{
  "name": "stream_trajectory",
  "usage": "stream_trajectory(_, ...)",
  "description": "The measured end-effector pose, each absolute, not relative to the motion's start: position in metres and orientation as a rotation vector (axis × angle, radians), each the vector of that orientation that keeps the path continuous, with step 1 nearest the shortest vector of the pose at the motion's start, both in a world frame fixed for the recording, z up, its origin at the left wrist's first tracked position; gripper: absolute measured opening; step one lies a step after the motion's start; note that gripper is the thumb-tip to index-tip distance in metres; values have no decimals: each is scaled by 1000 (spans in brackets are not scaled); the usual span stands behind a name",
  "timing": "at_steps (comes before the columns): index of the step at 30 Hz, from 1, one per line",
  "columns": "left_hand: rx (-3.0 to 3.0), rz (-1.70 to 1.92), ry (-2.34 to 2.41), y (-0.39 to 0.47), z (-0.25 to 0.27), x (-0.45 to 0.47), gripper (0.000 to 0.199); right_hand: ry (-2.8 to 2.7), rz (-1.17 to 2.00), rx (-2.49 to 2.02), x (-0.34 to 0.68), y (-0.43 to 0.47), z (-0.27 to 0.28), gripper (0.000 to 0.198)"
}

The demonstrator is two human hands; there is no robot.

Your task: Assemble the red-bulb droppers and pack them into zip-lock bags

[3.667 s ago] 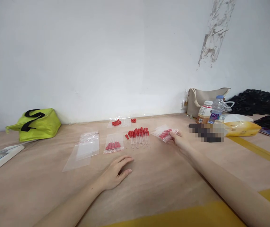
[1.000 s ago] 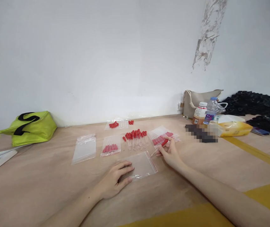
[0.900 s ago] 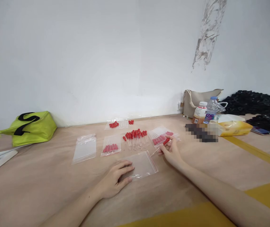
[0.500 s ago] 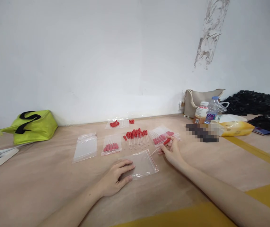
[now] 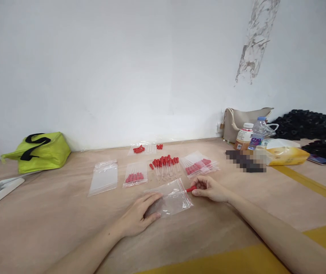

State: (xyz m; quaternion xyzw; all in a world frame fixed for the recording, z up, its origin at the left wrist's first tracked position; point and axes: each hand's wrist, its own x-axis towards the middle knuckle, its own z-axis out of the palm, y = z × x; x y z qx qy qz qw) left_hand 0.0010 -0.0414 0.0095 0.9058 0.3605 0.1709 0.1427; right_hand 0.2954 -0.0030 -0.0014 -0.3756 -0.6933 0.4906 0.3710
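Observation:
My right hand [image 5: 208, 189] pinches the red rubber bulb of a dropper [image 5: 191, 188]. Its thin clear tube points left and lies inside the mouth of a clear zip bag [image 5: 174, 205]; the bulb is still outside. My left hand [image 5: 141, 213] rests on the bag's left end with fingers outstretched. Behind the bag is a loose bunch of red-bulbed droppers [image 5: 165, 163]. Left of the bunch lies a bag of several droppers [image 5: 135, 177]. On its right is a stack of filled dropper bags [image 5: 198, 166].
Flat zip bags [image 5: 103, 178] lie at left. Red bulbs and clear tubes [image 5: 144, 148] sit near the wall. A lime-green bag [image 5: 43, 152] and a white device [image 5: 0, 192] stand far left. Bottles [image 5: 243, 136], a tissue pack [image 5: 287, 154] and black parts [image 5: 308, 123] are at right.
My right hand has moved down and left, bringing the dropper level. The tube has gone from just outside the bag's mouth to inside it. My left hand stays on the bag.

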Motion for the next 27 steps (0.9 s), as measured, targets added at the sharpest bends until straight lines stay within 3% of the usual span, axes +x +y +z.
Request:
stream_trajectory(7,2612,460,1029,-36,9,4,45,-1985,1068,-977,288,-1,-4,23)
stream_trajectory(15,2622,484,977,-34,9,7,43,-2048,1178,-929,293,-3,0,27)
stream_trajectory(22,2635,499,938,-34,9,9,39,-2116,905,-851,284,-6,-3,21)
stream_trajectory(27,2651,457,952,-35,11,9,39,-2042,1200,-747,281,-12,0,20)
